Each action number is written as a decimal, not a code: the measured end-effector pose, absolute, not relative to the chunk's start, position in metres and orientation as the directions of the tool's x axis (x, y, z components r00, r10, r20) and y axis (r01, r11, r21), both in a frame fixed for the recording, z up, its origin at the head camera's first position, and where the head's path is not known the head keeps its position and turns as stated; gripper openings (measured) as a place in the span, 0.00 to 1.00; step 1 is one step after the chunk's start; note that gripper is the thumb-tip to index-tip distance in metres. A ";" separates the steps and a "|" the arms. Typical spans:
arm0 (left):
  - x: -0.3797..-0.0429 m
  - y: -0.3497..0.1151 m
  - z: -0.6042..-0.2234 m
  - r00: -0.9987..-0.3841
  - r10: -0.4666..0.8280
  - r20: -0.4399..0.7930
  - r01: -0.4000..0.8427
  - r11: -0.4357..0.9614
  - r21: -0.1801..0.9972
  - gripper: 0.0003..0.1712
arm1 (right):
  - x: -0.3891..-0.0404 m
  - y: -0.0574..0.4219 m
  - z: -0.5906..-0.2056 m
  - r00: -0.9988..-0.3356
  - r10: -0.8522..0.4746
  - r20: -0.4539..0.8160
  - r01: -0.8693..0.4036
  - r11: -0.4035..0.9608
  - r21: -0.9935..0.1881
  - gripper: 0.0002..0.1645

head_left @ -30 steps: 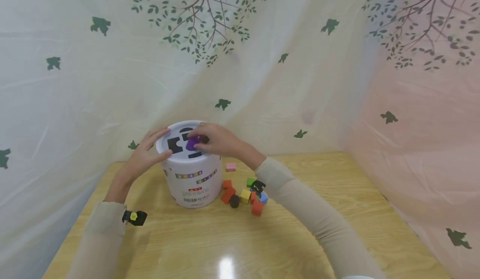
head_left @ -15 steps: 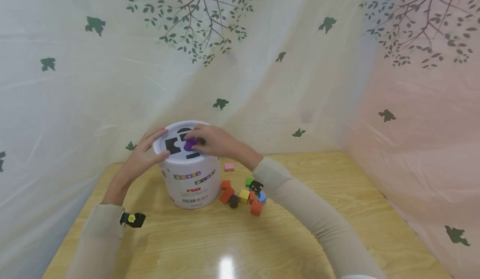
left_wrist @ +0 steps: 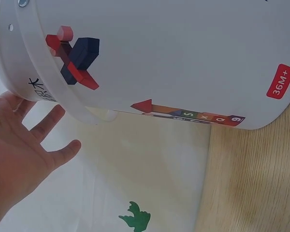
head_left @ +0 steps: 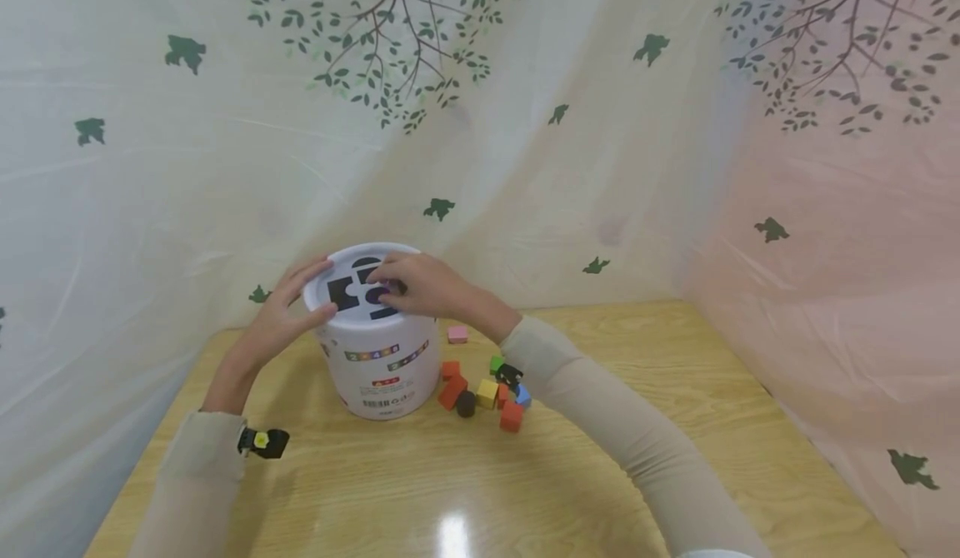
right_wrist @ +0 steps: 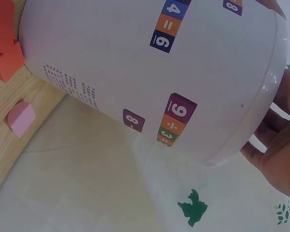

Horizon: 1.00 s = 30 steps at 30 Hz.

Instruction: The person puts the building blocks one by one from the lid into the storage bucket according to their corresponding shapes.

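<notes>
A white bucket (head_left: 382, 375) with printed number blocks stands on the table, its lid (head_left: 318, 294) cut with several dark shaped holes. My left hand (head_left: 288, 300) rests against the left side of the lid's rim, fingers spread. In the left wrist view, that hand (left_wrist: 24, 150) is beside the bucket's top and white handle (left_wrist: 58, 82). Over the right half of the lid is my right hand (head_left: 427, 283), thumb and fingertips apart around a rounded hole (head_left: 375, 296). A trace of purple shows by the fingers; the purple block is otherwise hidden.
Right of the bucket lie several loose blocks, among them a yellow block (head_left: 487, 393), a red block (head_left: 512, 416), a dark round block (head_left: 466, 404) and a pink block (head_left: 457, 335). A leaf-printed curtain (head_left: 600, 166) hangs behind the wooden table (head_left: 600, 358).
The purple block, earlier pinched in my right fingers above the lid, has sunk nearly out of sight at the rounded hole. My left hand stays at the rim.
</notes>
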<state>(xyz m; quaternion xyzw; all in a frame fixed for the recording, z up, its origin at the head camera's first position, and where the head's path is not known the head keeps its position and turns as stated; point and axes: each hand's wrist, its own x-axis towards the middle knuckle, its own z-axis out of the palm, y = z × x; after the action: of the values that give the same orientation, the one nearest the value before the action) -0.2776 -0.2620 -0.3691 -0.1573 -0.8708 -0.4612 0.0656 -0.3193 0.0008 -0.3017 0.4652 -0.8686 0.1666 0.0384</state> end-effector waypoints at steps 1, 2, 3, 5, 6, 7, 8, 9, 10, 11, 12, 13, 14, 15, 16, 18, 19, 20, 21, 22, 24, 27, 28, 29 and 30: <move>-0.277 -0.262 -0.369 -0.941 0.214 0.263 0.338 0.523 0.782 0.45 | -0.319 0.001 -0.302 -0.564 -0.795 0.225 -0.821 0.510 -0.257 0.23; -0.278 -0.262 -0.369 -0.940 0.214 0.267 0.341 0.522 0.782 0.45 | -0.320 0.001 -0.302 -0.563 -0.795 0.227 -0.822 0.509 -0.258 0.23; -0.278 -0.261 -0.369 -0.940 0.213 0.267 0.341 0.523 0.782 0.44 | -0.320 0.001 -0.302 -0.563 -0.795 0.228 -0.822 0.507 -0.259 0.23; -0.277 -0.261 -0.369 -0.941 0.212 0.265 0.338 0.524 0.782 0.44 | -0.319 0.001 -0.302 -0.561 -0.795 0.229 -0.822 0.506 -0.261 0.22; -0.277 -0.261 -0.369 -0.941 0.212 0.264 0.337 0.524 0.782 0.44 | -0.319 0.001 -0.301 -0.562 -0.795 0.228 -0.822 0.505 -0.264 0.22; -0.277 -0.261 -0.369 -0.941 0.212 0.264 0.337 0.523 0.783 0.44 | -0.319 0.001 -0.301 -0.561 -0.796 0.228 -0.822 0.504 -0.264 0.22; -0.276 -0.260 -0.368 -0.942 0.212 0.261 0.335 0.523 0.784 0.44 | -0.319 0.001 -0.301 -0.561 -0.796 0.228 -0.822 0.504 -0.265 0.22; -0.276 -0.260 -0.368 -0.943 0.211 0.259 0.332 0.523 0.785 0.44 | -0.319 0.002 -0.301 -0.562 -0.795 0.227 -0.821 0.505 -0.266 0.22; -0.275 -0.260 -0.368 -0.943 0.211 0.258 0.331 0.522 0.786 0.44 | -0.319 0.002 -0.301 -0.562 -0.795 0.227 -0.821 0.504 -0.267 0.22; -0.275 -0.260 -0.367 -0.943 0.211 0.258 0.332 0.521 0.786 0.44 | -0.319 0.002 -0.301 -0.562 -0.796 0.227 -0.821 0.504 -0.268 0.22; -0.275 -0.260 -0.367 -0.942 0.212 0.259 0.333 0.520 0.787 0.45 | -0.319 0.002 -0.301 -0.561 -0.796 0.227 -0.822 0.503 -0.268 0.22; -0.275 -0.260 -0.367 -0.943 0.211 0.258 0.332 0.519 0.788 0.45 | -0.319 0.002 -0.301 -0.561 -0.796 0.227 -0.822 0.502 -0.268 0.22; -0.275 -0.260 -0.367 -0.943 0.210 0.259 0.332 0.520 0.787 0.45 | -0.319 0.002 -0.301 -0.560 -0.797 0.225 -0.822 0.502 -0.268 0.22; -0.275 -0.260 -0.367 -0.942 0.210 0.260 0.333 0.519 0.787 0.45 | -0.319 0.002 -0.301 -0.558 -0.798 0.226 -0.824 0.500 -0.268 0.22; -0.275 -0.260 -0.367 -0.942 0.210 0.262 0.334 0.518 0.788 0.45 | -0.319 0.002 -0.301 -0.556 -0.799 0.227 -0.825 0.498 -0.267 0.22; -0.275 -0.260 -0.368 -0.941 0.208 0.265 0.336 0.516 0.788 0.45 | -0.320 0.001 -0.301 -0.553 -0.801 0.228 -0.827 0.496 -0.264 0.22; -0.275 -0.260 -0.368 -0.941 0.206 0.267 0.336 0.516 0.788 0.44 | -0.320 0.001 -0.301 -0.551 -0.802 0.229 -0.829 0.495 -0.261 0.22; -0.276 -0.260 -0.369 -0.940 0.206 0.270 0.339 0.515 0.787 0.44 | -0.321 0.001 -0.301 -0.551 -0.803 0.229 -0.830 0.495 -0.258 0.22; -0.276 -0.261 -0.370 -0.940 0.206 0.271 0.339 0.513 0.788 0.44 | -0.321 0.002 -0.302 -0.551 -0.802 0.230 -0.830 0.497 -0.255 0.22; -0.277 -0.261 -0.370 -0.940 0.206 0.271 0.340 0.513 0.788 0.44 | -0.322 0.002 -0.302 -0.551 -0.802 0.232 -0.830 0.497 -0.253 0.22; -0.277 -0.261 -0.372 -0.941 0.206 0.270 0.339 0.513 0.789 0.44 | -0.323 0.003 -0.301 -0.555 -0.800 0.229 -0.828 0.502 -0.252 0.21; -0.278 -0.260 -0.372 -0.942 0.206 0.265 0.334 0.511 0.792 0.44 | -0.324 0.006 -0.300 -0.568 -0.790 0.230 -0.819 0.513 -0.258 0.22; -0.278 -0.260 -0.372 -0.942 0.206 0.265 0.335 0.510 0.792 0.44 | -0.324 0.008 -0.299 -0.573 -0.786 0.232 -0.815 0.518 -0.260 0.22; -0.278 -0.260 -0.372 -0.942 0.206 0.265 0.334 0.511 0.792 0.44 | -0.325 0.010 -0.298 -0.581 -0.781 0.231 -0.810 0.525 -0.263 0.22; -0.278 -0.260 -0.372 -0.942 0.206 0.266 0.335 0.510 0.793 0.43 | -0.325 0.012 -0.298 -0.587 -0.775 0.233 -0.805 0.530 -0.267 0.22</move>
<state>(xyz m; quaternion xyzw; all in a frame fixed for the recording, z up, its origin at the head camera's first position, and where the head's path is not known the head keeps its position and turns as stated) -0.2784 -0.2602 -0.3716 -0.1561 -0.8661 -0.4699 0.0687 -0.3252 0.0117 -0.2976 0.4524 -0.8735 0.1748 0.0429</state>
